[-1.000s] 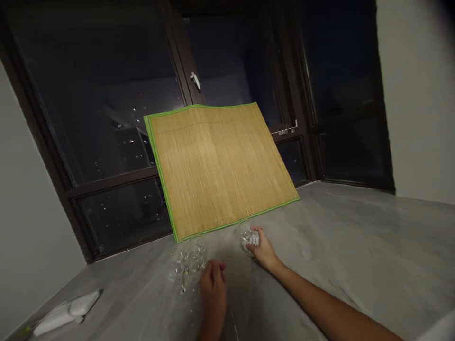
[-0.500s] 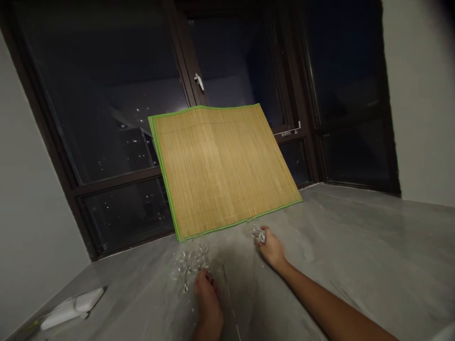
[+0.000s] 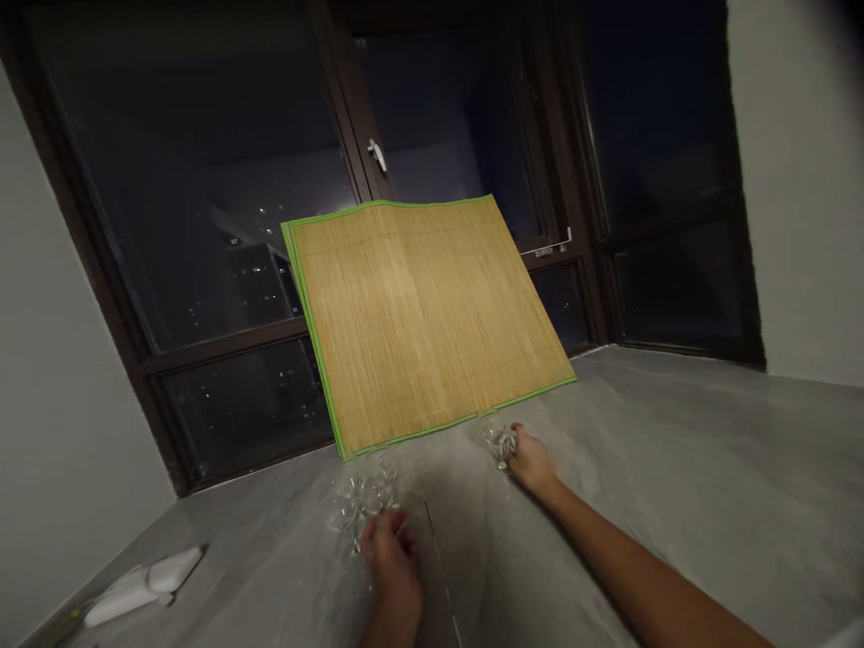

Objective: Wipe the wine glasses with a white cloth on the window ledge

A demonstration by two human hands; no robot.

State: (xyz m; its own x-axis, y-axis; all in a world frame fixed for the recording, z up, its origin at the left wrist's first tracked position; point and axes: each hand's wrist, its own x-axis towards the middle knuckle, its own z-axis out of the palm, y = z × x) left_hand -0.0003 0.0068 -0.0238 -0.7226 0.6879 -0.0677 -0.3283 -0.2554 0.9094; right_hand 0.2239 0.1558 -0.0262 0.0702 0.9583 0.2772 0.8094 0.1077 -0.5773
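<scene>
My right hand (image 3: 533,465) reaches forward with its fingers closed on a small clear wine glass (image 3: 495,434). That glass stands near the bottom edge of a bamboo mat (image 3: 432,315) with a green border, which leans against the window. My left hand (image 3: 393,562) is beside a cluster of several clear glasses (image 3: 371,493), its thumb and index finger apart and the other fingers curled. Nothing shows between them. The glasses are faint and overlap, so their outlines are hard to separate.
A grey marbled ledge (image 3: 648,459) runs under the dark window (image 3: 216,180). On the left lies a white bundle (image 3: 145,585) with a band round it. A thin dark seam (image 3: 438,562) crosses the surface between my arms. Walls close in both sides.
My right hand has shifted slightly to the right, and the glass at its fingers has moved with it. My left thumb and index finger have spread a little beside the cluster.
</scene>
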